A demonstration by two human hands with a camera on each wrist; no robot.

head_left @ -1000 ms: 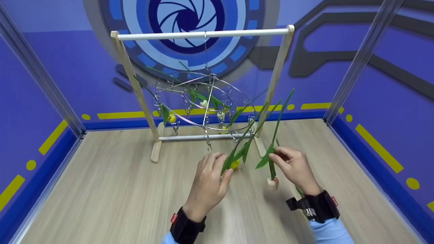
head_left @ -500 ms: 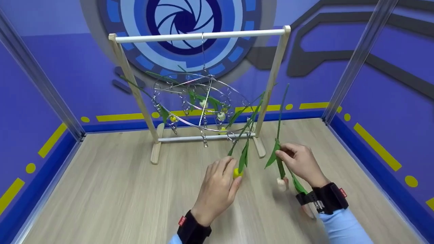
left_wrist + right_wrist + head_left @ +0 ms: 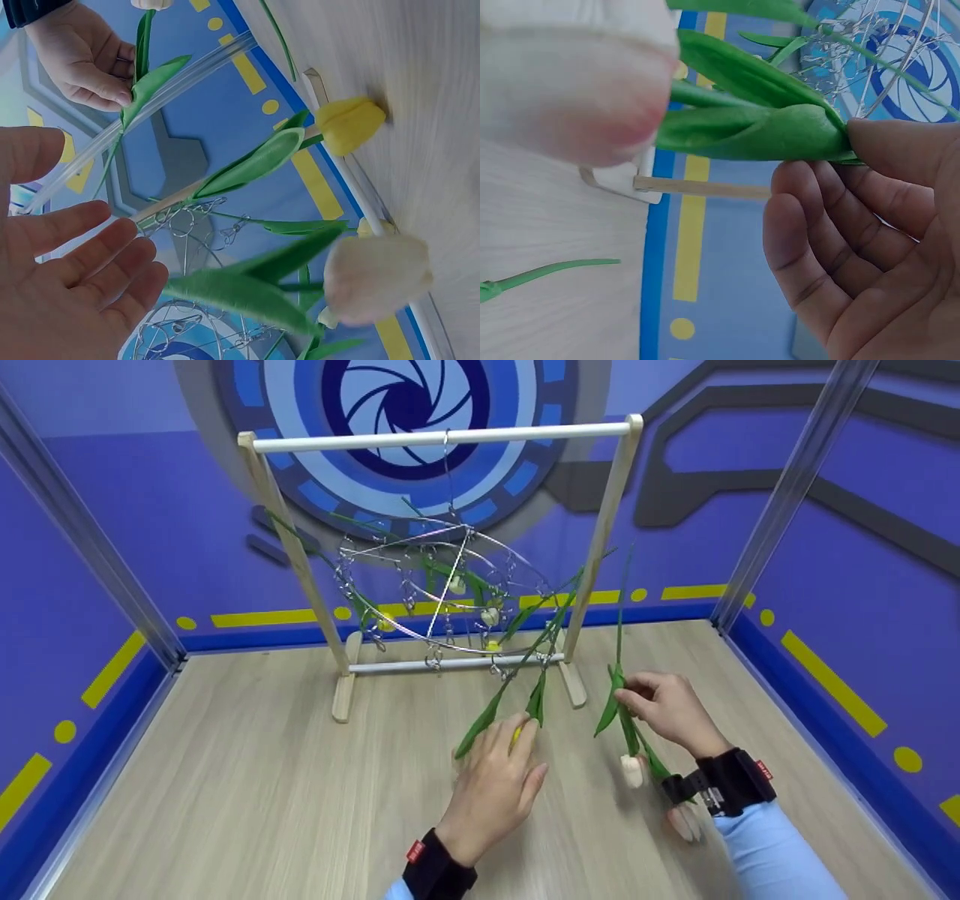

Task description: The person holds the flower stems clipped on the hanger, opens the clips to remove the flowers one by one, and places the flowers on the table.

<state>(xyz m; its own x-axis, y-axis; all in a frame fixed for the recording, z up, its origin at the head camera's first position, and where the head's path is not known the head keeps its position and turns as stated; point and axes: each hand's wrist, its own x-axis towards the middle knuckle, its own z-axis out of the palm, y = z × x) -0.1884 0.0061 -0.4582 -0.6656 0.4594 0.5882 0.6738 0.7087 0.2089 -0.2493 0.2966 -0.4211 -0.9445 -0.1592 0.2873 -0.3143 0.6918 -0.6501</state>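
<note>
My left hand [image 3: 491,780] is spread with straight fingers and a free thumb, its fingertips overlapping a hanging yellow tulip [image 3: 517,735] in the head view. In the left wrist view that yellow tulip [image 3: 349,126] and a white tulip [image 3: 379,279] hang heads down, apart from the fingers. My right hand [image 3: 671,712] pinches a whitish tulip [image 3: 632,770] by its leafy stem between thumb and fingertips, bloom downward. The right wrist view shows its green leaves [image 3: 757,124] at the thumb. Another pale pink tulip [image 3: 684,823] lies on the table beside my right wrist.
A round metal clip hanger [image 3: 442,645] hangs from the white bar [image 3: 442,438] of a wooden stand [image 3: 341,694]. Several white and yellow tulips are on it. Blue panels enclose the wooden table [image 3: 225,780] at the back and sides.
My left hand has let go of the hanging tulips, straightened its fingers and shifted slightly right and down. One tulip has swung left. My right hand has moved right with its tulip.
</note>
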